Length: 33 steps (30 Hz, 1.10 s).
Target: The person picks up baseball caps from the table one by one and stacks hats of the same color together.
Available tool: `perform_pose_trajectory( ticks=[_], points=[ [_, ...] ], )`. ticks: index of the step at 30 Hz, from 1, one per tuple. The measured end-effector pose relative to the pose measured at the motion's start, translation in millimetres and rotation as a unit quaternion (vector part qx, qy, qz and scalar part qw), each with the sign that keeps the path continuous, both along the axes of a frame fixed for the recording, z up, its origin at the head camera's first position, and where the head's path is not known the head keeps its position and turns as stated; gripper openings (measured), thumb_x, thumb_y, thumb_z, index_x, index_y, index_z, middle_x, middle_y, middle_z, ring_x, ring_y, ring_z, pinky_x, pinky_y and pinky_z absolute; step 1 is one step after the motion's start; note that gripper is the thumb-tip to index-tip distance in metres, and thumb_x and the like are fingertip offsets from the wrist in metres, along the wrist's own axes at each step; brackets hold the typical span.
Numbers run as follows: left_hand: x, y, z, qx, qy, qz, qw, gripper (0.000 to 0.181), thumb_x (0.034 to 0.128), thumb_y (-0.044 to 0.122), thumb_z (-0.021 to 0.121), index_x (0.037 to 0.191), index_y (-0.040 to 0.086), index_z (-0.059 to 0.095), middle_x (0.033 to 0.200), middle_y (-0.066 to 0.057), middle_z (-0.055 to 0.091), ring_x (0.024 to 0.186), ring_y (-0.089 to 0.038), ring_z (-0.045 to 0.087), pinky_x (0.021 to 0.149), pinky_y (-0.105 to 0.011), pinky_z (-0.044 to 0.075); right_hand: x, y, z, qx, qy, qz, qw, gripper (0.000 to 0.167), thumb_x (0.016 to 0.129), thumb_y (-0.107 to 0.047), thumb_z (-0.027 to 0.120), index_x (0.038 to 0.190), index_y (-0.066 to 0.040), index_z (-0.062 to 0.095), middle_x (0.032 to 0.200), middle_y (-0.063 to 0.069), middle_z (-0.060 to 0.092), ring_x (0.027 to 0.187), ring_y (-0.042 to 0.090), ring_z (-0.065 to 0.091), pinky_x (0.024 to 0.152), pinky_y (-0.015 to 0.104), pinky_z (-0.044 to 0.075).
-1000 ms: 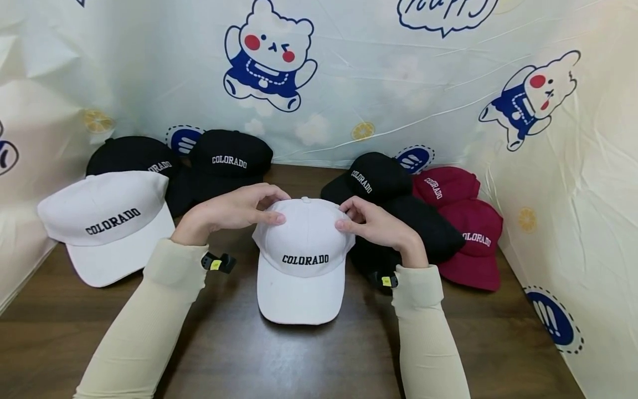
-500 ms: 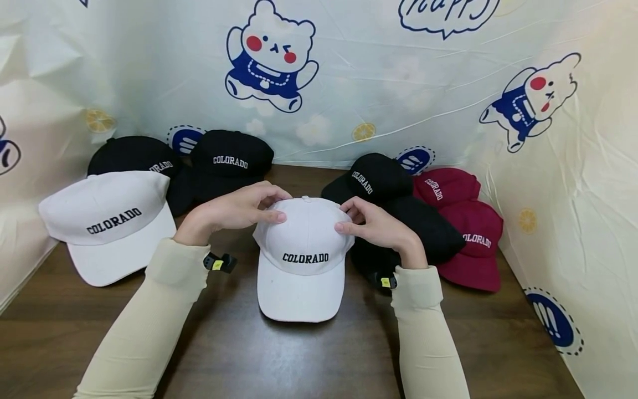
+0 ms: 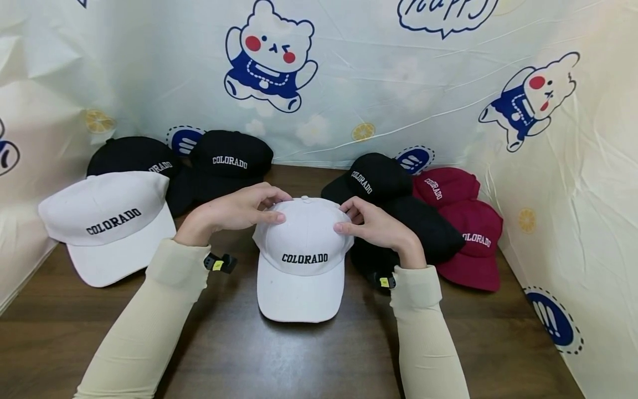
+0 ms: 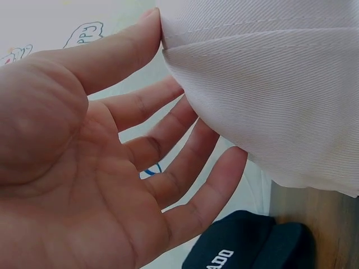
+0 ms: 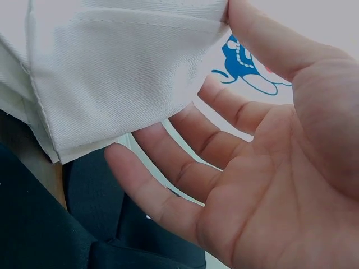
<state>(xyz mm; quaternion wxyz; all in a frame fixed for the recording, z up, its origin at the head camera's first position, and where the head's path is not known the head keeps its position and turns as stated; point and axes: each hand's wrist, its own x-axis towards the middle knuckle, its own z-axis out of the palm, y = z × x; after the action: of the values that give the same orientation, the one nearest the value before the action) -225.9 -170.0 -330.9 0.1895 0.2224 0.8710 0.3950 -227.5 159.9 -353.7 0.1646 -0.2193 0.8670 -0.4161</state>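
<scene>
A white cap (image 3: 304, 238) lettered COLORADO is at the middle of the head view, its brim toward the near edge. The left hand (image 3: 231, 210) holds the crown's left side, thumb on the front and fingers behind. On the crown's right side the right hand (image 3: 381, 224) grips in the same manner. In the left wrist view, the left hand (image 4: 112, 151) has its thumb and fingertips against the white cloth (image 4: 269, 101). The right wrist view shows the right hand (image 5: 252, 151) likewise at the cloth's edge (image 5: 123, 73). Some fingertips are hidden behind the cap.
On the brown table (image 3: 294, 360), another white cap (image 3: 112, 210) and two black caps (image 3: 231, 155) lie at the left. Several black caps (image 3: 381, 177) and two dark red caps (image 3: 471, 221) lie at the right. A printed cloth (image 3: 349, 72) stands behind and beside them.
</scene>
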Motion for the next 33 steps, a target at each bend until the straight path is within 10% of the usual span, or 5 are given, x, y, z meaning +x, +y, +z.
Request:
perform_pose_trajectory(
  ticks=[33],
  points=[
    [0.0, -18.1, 11.0, 0.003, 0.073, -0.004, 0.9973, 0.045, 0.1019, 0.017, 0.074, 0.144, 0.009, 0.063, 0.136, -0.014, 0.062, 0.124, -0.032, 0.060, 0.105, -0.053, 0.052, 8.0, 3, 16.9, 0.029, 0.061, 0.009, 0.9977, 0.048, 0.098, -0.025, 0.079, 0.137, -0.006, 0.059, 0.131, 0.013, 0.065, 0.117, 0.030, 0.064, 0.099, 0.047, 0.058]
  ],
)
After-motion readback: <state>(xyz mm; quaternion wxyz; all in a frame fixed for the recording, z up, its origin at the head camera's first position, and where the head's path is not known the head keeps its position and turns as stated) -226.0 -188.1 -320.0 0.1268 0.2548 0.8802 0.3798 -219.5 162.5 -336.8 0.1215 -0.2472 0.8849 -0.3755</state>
